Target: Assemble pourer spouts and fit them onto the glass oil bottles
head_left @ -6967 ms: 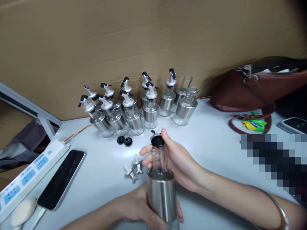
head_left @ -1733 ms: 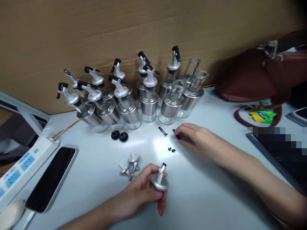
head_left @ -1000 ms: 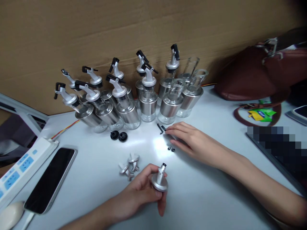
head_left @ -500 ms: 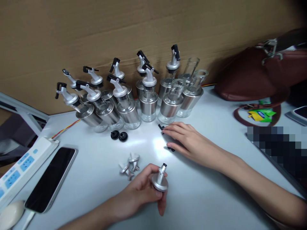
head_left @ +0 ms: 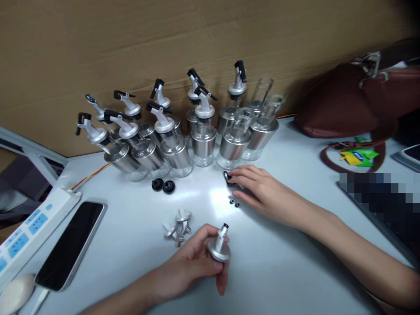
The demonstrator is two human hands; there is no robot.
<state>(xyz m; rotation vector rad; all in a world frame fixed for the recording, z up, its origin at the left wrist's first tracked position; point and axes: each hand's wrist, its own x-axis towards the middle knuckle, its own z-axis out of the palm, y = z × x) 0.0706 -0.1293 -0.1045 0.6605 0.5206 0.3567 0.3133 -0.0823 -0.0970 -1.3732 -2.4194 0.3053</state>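
My left hand (head_left: 200, 258) is closed around a silver bottle pourer (head_left: 219, 249), its narrow black-tipped end pointing up. Farther up the table, my right hand (head_left: 259, 190) reaches its fingertips onto a black lever (head_left: 226, 177) lying on the surface. Its thumb is apart from the fingers, and the palm hides part of what is beneath. Just below that thumb lie two tiny black plugs (head_left: 234, 203). Two more silver pourer bodies (head_left: 177, 225) rest left of my left hand. Two round black stoppers (head_left: 163, 186) sit near the bottles.
Several glass bottles with steel bands (head_left: 203, 142) stand along the cardboard wall (head_left: 147, 43), most topped with lever pourers. Open-necked bottles (head_left: 234, 140) are at the group's right. A phone (head_left: 70, 247) and power strip (head_left: 22, 236) lie left; a brown bag (head_left: 348, 100) and keyboard (head_left: 377, 214) are right.
The black lever under my right fingertips has shifted slightly right and turned. My right hand has moved a little right, uncovering the two tiny plugs. My left hand keeps its hold.
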